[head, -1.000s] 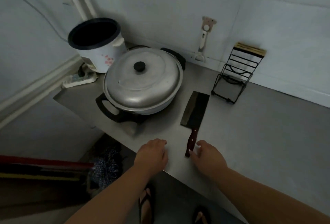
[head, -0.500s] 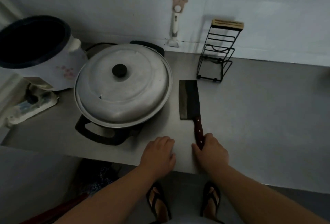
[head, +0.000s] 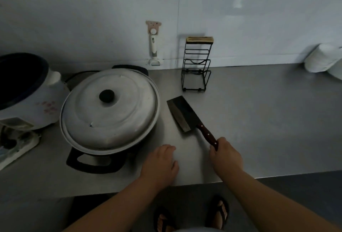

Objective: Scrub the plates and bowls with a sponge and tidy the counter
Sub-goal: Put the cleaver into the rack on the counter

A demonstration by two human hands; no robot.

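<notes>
The right hand (head: pixel 226 155) grips the handle end of the cleaver (head: pixel 183 114), whose blade sits just beside the lidded pan (head: pixel 109 109). The left hand (head: pixel 160 163) rests relaxed and empty on the steel tabletop (head: pixel 268 120).

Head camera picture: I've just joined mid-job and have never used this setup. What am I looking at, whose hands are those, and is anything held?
There is no machine here. A person works with bare hands, and the one camera sits on their head, looking forward and down, so both forearms come in from the bottom. The right hand grips a knife by the end of its wooden handle, and the wide blade points away toward the pot. The left hand rests palm down on the steel counter, holding nothing. Also on the counter are a big lidded pot, a rice cooker at far left and a wire rack by the wall. The white things at far right are too blurred to name.
</notes>
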